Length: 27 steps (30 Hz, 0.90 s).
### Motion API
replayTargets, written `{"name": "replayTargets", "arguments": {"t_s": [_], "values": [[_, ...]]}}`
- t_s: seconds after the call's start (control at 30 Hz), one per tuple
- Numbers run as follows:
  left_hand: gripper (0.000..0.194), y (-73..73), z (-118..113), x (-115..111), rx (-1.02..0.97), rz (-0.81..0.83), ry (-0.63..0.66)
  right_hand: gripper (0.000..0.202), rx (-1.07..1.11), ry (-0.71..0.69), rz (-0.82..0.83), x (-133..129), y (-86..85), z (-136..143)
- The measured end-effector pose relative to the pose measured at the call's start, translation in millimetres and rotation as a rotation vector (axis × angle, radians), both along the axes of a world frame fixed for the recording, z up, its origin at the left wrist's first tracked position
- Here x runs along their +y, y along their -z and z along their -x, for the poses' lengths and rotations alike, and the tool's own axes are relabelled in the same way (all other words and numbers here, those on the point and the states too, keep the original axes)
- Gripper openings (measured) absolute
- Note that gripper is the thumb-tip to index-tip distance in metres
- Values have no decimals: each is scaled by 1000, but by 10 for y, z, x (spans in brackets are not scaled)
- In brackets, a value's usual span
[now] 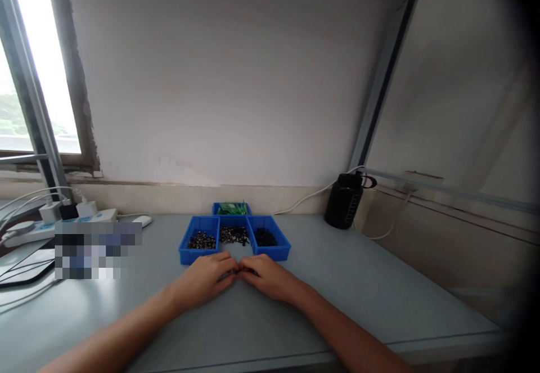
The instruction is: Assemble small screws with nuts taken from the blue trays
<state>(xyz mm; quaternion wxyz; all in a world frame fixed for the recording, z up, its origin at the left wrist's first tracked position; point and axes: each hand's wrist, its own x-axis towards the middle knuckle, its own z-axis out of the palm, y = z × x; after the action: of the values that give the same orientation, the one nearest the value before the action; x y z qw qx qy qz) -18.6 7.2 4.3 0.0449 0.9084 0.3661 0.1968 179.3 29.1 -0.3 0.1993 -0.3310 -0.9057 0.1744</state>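
Observation:
My left hand [210,276] and my right hand [266,276] meet fingertip to fingertip just above the grey table, in front of the blue bins. Both are closed in a pinch; whatever sits between the fingers is too small and hidden to name. Behind my left hand stands a blue bin [198,257] with small brass-and-dark metal parts [202,240]. Behind my right hand is another blue bin [276,254] holding small black parts [265,237]. Between these two bins lies a loose pile of small metal and black pieces [234,235].
A third blue bin [215,209] with green packets [232,208] stands against the wall. A black bottle [342,201] is at the back right. On the left are a white power strip [105,216] with plugs, cables and a white mouse [144,221]. The grey table [350,283] ends at the right.

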Motion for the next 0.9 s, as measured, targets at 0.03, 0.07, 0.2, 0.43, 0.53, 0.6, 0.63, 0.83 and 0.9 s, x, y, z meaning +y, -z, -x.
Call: {"name": "replayTargets", "arguments": {"t_s": [0.03, 0.07, 0.2, 0.43, 0.53, 0.6, 0.63, 0.83, 0.9], "values": [[16, -5, 0, -1, 15, -8, 3, 16, -4, 0, 3, 0, 2, -2], [15, -10, -1, -5, 28, -13, 1, 16, -5, 1, 10, -1, 2, -3], [8, -18, -13, -33, 61, -8, -45, 15, 18, 3, 72, -20, -17, -8], [8, -28, -41, -55, 160, -29, -116, 21, 39, 10, 123, -58, -57, 2], [9, -30, -46, -56, 179, -52, -96, 22, 7, 15, 63, -64, -46, 11], [11, -26, -44, -53, 171, -63, -75, 21, -12, 19, 29, -66, -39, 13], [11, -23, -42, -49, 165, -63, -67, 21, -18, 23, 21, -66, -37, 12], [19, -28, -24, -32, 141, -54, -68, 16, 16, 48, 44, -42, -40, -9], [20, -42, -20, -34, 136, -54, -75, 16, 29, 58, 47, -29, -42, -12]]}}
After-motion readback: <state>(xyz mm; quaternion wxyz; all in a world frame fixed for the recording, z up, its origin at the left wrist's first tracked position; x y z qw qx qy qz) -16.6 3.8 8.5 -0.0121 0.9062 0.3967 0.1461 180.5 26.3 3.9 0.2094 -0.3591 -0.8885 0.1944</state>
